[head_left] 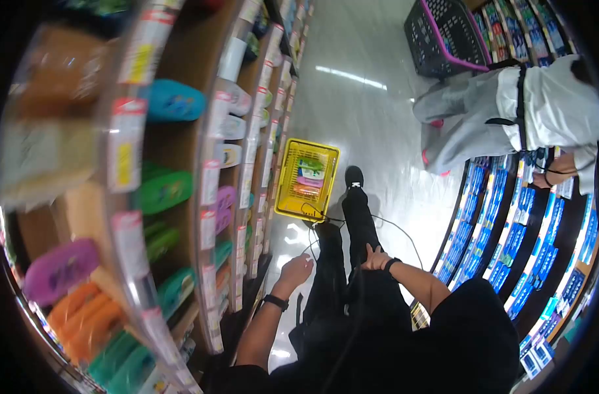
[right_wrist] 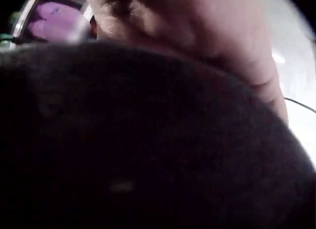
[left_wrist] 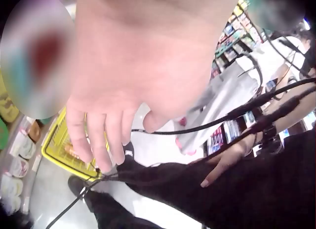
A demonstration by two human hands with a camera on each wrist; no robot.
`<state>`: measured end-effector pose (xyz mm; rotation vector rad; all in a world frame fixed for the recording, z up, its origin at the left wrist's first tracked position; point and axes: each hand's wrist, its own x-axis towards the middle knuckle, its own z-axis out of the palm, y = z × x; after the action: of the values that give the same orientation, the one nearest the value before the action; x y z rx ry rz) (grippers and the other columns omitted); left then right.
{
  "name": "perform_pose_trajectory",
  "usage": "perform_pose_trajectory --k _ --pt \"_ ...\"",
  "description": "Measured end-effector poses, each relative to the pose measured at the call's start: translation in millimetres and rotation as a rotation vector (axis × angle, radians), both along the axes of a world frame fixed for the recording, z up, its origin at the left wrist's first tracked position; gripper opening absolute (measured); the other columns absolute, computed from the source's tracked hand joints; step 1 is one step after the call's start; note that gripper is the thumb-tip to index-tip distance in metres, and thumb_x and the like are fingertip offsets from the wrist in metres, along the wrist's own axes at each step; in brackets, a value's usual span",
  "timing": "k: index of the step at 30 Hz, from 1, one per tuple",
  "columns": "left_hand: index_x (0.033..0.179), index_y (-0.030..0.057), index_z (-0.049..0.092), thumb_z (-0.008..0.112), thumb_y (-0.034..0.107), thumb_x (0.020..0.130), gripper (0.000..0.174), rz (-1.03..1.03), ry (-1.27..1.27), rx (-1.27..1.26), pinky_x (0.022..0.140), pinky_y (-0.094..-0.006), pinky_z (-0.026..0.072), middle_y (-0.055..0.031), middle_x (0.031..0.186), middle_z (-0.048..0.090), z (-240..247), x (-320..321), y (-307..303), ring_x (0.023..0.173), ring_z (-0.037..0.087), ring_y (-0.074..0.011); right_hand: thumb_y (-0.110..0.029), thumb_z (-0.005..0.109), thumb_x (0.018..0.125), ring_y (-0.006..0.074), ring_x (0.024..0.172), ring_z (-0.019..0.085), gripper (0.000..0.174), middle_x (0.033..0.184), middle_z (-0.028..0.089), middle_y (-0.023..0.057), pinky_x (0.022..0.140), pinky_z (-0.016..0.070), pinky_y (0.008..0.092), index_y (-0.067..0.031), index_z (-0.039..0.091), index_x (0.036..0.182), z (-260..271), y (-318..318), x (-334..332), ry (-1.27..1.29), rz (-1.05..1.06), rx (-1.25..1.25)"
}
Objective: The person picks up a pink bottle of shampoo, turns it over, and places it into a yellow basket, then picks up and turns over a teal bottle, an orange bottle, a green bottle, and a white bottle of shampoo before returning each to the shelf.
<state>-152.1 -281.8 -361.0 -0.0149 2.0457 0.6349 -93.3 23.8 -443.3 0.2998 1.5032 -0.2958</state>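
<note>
The left hand (head_left: 295,269) hangs on the near side of the yellow basket (head_left: 286,180), just above the person's left knee. In the left wrist view its fingers (left_wrist: 94,140) point down, loose and nearly straight, and grip nothing; their tips are close to a thin black cable (left_wrist: 197,128) and to the black trousers (left_wrist: 256,189).

The right hand (head_left: 376,259) lies on the right thigh, nearer the camera than the basket and to its right. Its fingers are spread flat on the cloth and hold nothing. The right wrist view shows little beyond dark cloth under the palm.

The basket stands on the pale floor (head_left: 365,125), just beyond the person's feet, with a black shoe (head_left: 354,176) beside its right edge. Coloured packets (head_left: 309,174) lie inside it.

Left of the basket run shelves (head_left: 207,197) of bright packets with price tags. Well beyond it to the right, another person (head_left: 509,111) in light clothes bends near a black-and-pink basket (head_left: 444,36). Blue packs (head_left: 509,236) fill the shelving to the right of the basket.
</note>
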Motion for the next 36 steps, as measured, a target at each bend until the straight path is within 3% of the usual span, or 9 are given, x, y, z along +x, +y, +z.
perform_pose_trajectory --k 3,7,13,22,25,26,29,32,36 --pt "0.11 0.0077 0.065 0.051 0.031 0.095 0.031 -0.155 -0.079 -0.119 0.087 -0.0483 0.0523 -0.0188 0.099 0.071 -81.4 -19.8 11.0 0.098 0.067 -0.0383 -0.068 0.071 0.073 0.0525 0.14 0.03 0.12 0.161 0.011 0.0276 0.101 0.0395 0.0668 -0.0183 0.004 0.16 5.2 -5.1 -12.3 0.105 -0.016 0.016" --pt "0.095 0.006 0.067 0.054 0.029 0.089 0.027 -0.397 -0.013 -0.163 0.077 -0.0505 0.0543 -0.016 0.094 0.072 -214.8 -55.7 13.9 0.087 0.07 -0.036 -0.064 0.069 0.077 0.0531 0.137 0.032 0.115 0.158 0.013 0.0328 0.099 0.0419 0.0653 -0.0132 0.007 0.159 -4.8 7.0 -16.0 0.205 0.127 -0.014" --pt "0.089 0.0063 0.066 0.062 0.015 0.083 0.012 -0.46 0.367 -0.243 0.077 -0.0465 0.0537 -0.0158 0.091 0.07 -419.9 -165.2 50.8 0.092 0.068 -0.0331 -0.051 0.072 0.079 0.0549 0.134 0.032 0.103 0.154 0.018 0.0341 0.103 0.0369 0.0644 -0.0112 0.017 0.156 -10.8 64.7 -53.7 0.418 -0.137 -0.07" --pt "0.125 0.0019 0.058 0.064 0.009 0.086 0.041 -0.83 0.566 -0.501 0.098 -0.047 0.0433 -0.0151 0.123 0.063 -665.8 -231.8 99.3 0.12 0.056 -0.0319 -0.052 0.084 0.064 0.0585 0.13 0.034 0.111 0.148 0.023 0.0388 0.102 0.0333 0.0673 -0.0074 0.028 0.149 -35.5 102.8 -103.4 0.392 -0.107 -0.092" --pt "0.124 0.0024 0.059 0.061 0.009 0.087 0.038 -0.836 0.488 -0.475 0.099 -0.0468 0.043 -0.0147 0.124 0.063 -676.0 -226.9 108.3 0.12 0.056 -0.0316 -0.052 0.083 0.064 0.0596 0.13 0.034 0.11 0.147 0.022 0.04 0.1 0.0335 0.0693 -0.0092 0.026 0.148 -38.2 102.2 -105.5 0.463 -0.102 -0.132" --pt "0.123 0.0024 0.06 0.061 0.009 0.086 0.037 -0.772 0.791 -0.441 0.102 -0.0474 0.0421 -0.0155 0.126 0.063 -687.4 -221.4 106.0 0.121 0.056 -0.0314 -0.052 0.082 0.066 0.0596 0.13 0.033 0.111 0.147 0.021 0.0401 0.1 0.0328 0.0696 -0.0104 0.023 0.15 -38.6 102.7 -107.6 0.451 -0.123 -0.145" --pt "0.124 0.0027 0.061 0.061 0.01 0.086 0.039 -0.793 0.533 -0.44 0.104 -0.0479 0.0409 -0.0148 0.127 0.063 -679.2 -229.7 103.8 0.121 0.057 -0.0316 -0.053 0.081 0.068 0.0606 0.131 0.032 0.109 0.148 0.02 0.0401 0.102 0.0311 0.0698 -0.0097 0.024 0.15 -35.4 99.1 -117.3 0.403 -0.124 -0.135" --pt "0.12 0.0045 0.063 0.062 0.011 0.088 0.033 -0.836 0.555 -0.441 0.102 -0.0491 0.0425 -0.0127 0.118 0.066 -674.7 -234.4 95.4 0.116 0.06 -0.0315 -0.032 0.081 0.073 0.0567 0.13 0.034 0.097 0.147 0.029 0.0358 0.106 0.0334 0.0616 -0.001 0.031 0.149 -35.0 88.9 -139.1 0.437 -0.149 -0.079" --pt "0.119 0.0061 0.063 0.065 0.01 0.087 0.032 -0.847 0.299 -0.436 0.095 -0.0451 0.0471 -0.012 0.107 0.069 -673.9 -236.1 86.2 0.106 0.063 -0.0292 -0.035 0.074 0.079 0.0569 0.129 0.035 0.086 0.145 0.033 0.0379 0.104 0.0341 0.0645 0.0002 0.036 0.147 -32.5 82.9 -138.7 0.475 -0.121 -0.06"
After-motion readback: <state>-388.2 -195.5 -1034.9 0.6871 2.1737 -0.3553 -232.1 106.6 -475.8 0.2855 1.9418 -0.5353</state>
